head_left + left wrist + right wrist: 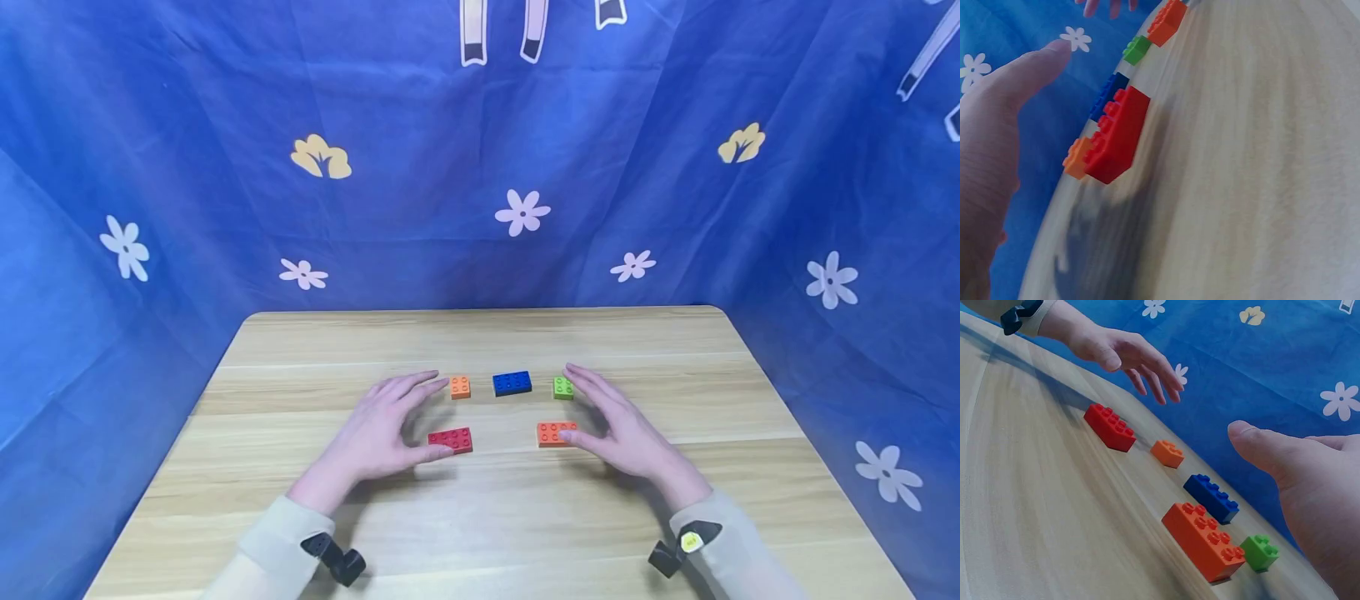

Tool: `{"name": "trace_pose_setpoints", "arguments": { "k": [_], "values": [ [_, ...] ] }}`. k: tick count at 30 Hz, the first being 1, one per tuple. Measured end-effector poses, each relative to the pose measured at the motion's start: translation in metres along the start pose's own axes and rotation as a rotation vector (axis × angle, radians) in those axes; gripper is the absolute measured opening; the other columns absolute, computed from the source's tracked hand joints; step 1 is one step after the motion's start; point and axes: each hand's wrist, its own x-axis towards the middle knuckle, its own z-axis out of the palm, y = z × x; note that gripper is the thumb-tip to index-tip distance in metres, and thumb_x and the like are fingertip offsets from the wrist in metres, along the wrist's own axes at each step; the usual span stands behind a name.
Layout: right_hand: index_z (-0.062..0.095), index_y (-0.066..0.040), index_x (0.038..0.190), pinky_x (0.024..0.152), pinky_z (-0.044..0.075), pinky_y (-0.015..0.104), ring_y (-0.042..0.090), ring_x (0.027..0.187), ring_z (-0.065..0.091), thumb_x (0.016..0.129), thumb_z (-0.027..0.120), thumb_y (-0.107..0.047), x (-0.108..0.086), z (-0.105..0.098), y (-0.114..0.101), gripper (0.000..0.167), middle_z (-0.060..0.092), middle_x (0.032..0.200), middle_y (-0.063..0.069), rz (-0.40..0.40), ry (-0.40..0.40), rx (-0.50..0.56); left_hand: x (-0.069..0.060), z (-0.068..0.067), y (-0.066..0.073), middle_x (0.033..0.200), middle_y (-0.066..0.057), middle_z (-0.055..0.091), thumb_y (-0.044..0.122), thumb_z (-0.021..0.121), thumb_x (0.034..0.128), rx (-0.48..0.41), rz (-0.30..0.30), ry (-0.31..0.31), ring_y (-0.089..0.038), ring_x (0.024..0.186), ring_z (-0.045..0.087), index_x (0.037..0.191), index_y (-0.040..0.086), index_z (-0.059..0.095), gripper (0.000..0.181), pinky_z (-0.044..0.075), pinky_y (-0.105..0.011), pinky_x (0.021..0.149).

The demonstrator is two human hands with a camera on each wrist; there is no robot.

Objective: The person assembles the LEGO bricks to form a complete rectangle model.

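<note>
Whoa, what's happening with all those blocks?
A person holds both hands over a wooden table, gripping nothing. The left hand is near the red block and the small orange block. The right hand is near the green block and the bigger orange block. The blue block sits between the two small ones. None are joined together.

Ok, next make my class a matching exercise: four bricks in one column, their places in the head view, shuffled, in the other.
Bricks
1. Blue brick
2. Red brick
3. Green brick
4. Long orange brick

Places
A. near row, left
B. far row, right
C. near row, right
D. far row, middle

Pairs: 1-D, 2-A, 3-B, 4-C
</note>
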Motion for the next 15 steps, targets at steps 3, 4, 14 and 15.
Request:
{"name": "trace_pose_setpoints", "arguments": {
  "k": [3,4,14,15],
  "values": [
    [0.041,-0.018,0.164,0.121,0.031,0.058,0.026,0.154,0.034,0.094,0.080,-0.050,-0.001,0.005,0.003,0.087,0.034,0.170,0.000,0.020,-0.003,0.049,-0.001,0.006,0.000,0.159,-0.001,0.050,0.080,0.074,0.0801,-0.044,-0.003,0.004,-0.029,0.144,0.047,0.157,0.024,0.052,0.098,0.033,-0.068,0.116],
    [0.043,-0.017,0.163,0.121,0.031,0.058,0.026,0.153,0.035,0.093,0.081,-0.049,-0.002,0.007,0.003,0.085,0.036,0.169,0.000,0.023,-0.003,0.066,-0.002,0.008,0.000,0.159,0.000,0.051,0.081,0.073,0.0802,-0.056,-0.006,0.005,-0.029,0.143,0.048,0.156,0.023,0.053,0.097,0.034,-0.069,0.115],
    [0.058,-0.003,0.150,0.120,0.033,0.058,0.032,0.146,0.045,0.090,0.088,-0.034,-0.003,0.021,0.014,0.074,0.049,0.159,0.010,-0.003,0.018,0.186,-0.006,0.022,-0.005,0.153,0.005,0.055,0.073,0.080,0.0809,-0.227,-0.049,-0.022,-0.025,0.141,0.051,0.152,0.017,0.058,0.093,0.039,-0.057,0.116],
    [0.058,-0.003,0.149,0.119,0.035,0.056,0.031,0.145,0.047,0.090,0.088,-0.033,-0.003,0.023,0.015,0.073,0.051,0.157,0.011,-0.004,0.017,0.197,-0.006,0.023,-0.005,0.153,0.005,0.055,0.071,0.081,0.0808,-0.244,-0.052,-0.028,-0.025,0.141,0.051,0.152,0.016,0.058,0.093,0.040,-0.055,0.117]
  ]
}}
